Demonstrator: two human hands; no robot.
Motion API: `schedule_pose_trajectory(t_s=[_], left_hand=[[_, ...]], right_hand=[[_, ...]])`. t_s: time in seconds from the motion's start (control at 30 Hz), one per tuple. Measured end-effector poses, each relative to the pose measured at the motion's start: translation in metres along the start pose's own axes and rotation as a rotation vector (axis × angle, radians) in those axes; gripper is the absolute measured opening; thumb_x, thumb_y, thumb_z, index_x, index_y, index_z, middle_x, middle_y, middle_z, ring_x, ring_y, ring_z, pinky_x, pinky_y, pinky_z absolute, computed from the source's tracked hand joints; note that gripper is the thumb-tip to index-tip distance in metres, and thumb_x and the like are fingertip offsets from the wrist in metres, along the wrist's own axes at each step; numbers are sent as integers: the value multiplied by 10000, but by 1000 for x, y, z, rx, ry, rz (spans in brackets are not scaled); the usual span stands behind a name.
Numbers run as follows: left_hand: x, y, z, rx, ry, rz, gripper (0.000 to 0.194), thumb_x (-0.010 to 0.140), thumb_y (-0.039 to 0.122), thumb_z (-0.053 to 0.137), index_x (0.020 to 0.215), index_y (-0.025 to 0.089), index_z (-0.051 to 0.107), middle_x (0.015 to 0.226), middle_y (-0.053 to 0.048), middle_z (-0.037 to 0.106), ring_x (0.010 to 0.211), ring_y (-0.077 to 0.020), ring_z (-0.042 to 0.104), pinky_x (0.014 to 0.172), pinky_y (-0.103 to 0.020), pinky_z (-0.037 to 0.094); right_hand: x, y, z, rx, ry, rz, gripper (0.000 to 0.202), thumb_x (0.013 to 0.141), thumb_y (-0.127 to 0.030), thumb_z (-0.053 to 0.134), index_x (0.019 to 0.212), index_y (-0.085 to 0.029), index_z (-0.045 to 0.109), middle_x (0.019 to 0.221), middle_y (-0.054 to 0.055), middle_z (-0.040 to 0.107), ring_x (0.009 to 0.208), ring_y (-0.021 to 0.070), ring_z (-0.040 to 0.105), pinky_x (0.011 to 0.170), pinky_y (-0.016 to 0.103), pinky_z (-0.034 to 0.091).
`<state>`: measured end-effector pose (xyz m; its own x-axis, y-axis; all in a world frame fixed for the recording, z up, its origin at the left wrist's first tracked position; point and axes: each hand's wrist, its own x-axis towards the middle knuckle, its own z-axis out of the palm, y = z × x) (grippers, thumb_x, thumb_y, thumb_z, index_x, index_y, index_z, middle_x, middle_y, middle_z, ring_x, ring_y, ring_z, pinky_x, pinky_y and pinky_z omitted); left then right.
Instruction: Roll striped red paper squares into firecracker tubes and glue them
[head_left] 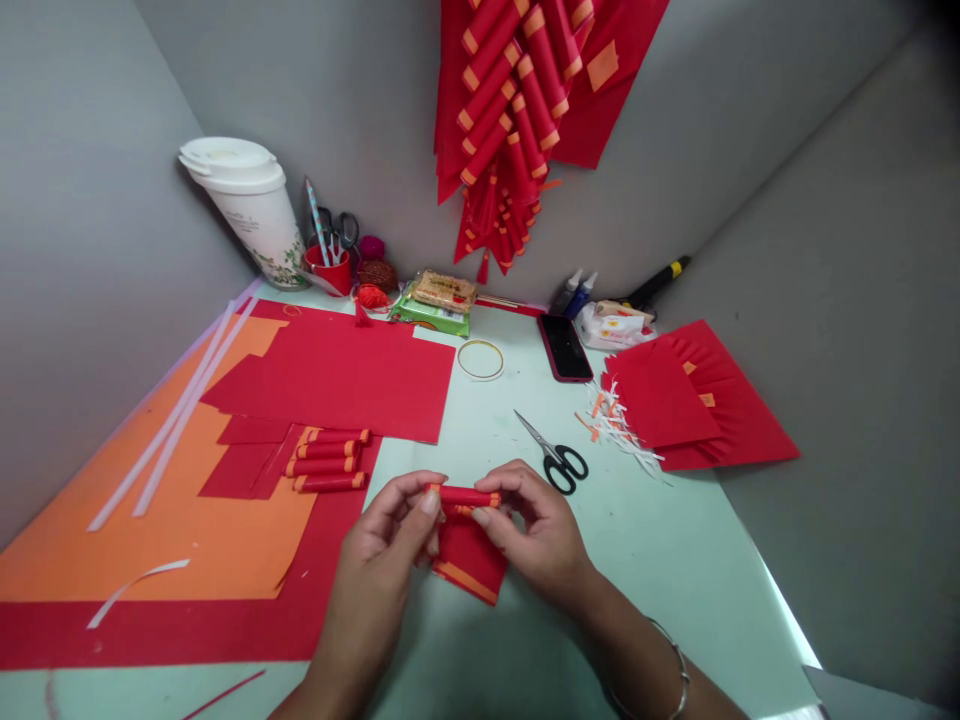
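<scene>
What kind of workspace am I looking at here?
Likely a paper-craft desk in a grey-walled cubicle corner: red and orange paper sheets, scissors, finished paper rolls, and both hands rolling a red paper piece.

One camera only, and it rode on the person's head, tilted forward and down, close over the table (675, 560). It faced into the corner of grey walls (360, 110), both forearms entering from the bottom edge.

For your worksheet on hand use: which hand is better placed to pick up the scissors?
Probably the right hand: the scissors lie just beyond it, handles nearest. The left hand sits farther away, and both hands pinch the paper roll.
</scene>
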<state>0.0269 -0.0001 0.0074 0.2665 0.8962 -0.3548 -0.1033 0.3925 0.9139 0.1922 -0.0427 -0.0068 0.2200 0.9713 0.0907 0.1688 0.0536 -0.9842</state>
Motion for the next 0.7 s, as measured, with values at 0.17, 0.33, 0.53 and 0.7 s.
schedule_pose_trajectory(t_s=[0.17,0.33,0.53,0.7], left_hand=[[3,0,0,-88,21,-61,248,887,442,690,1028,239,668,612,64,538,595,-112,459,582,-209,374],[3,0,1,-113,23,-67,244,880,424,701,1013,221,677,608,59,543,579,-109,462,571,-211,378],[5,3,10,-291,66,-200,256,751,362,806,909,177,725,673,20,615,579,-115,502,569,-223,426],[2,3,13,-307,17,-265,224,736,346,805,864,174,740,703,9,624,601,-123,515,580,-229,442]], right_hand=[[0,0,1,145,-2,164,182,810,-275,718,978,-234,662,774,-12,588,659,141,513,637,284,453],[0,0,0,179,8,185,146,810,-283,716,936,-229,667,754,-11,585,652,141,498,625,278,444],[0,-2,0,185,24,116,171,774,-254,750,940,-250,710,818,-2,613,681,145,555,653,286,472],[-1,-2,-2,196,52,74,182,771,-233,759,948,-261,729,795,-6,615,670,143,564,642,286,469]])
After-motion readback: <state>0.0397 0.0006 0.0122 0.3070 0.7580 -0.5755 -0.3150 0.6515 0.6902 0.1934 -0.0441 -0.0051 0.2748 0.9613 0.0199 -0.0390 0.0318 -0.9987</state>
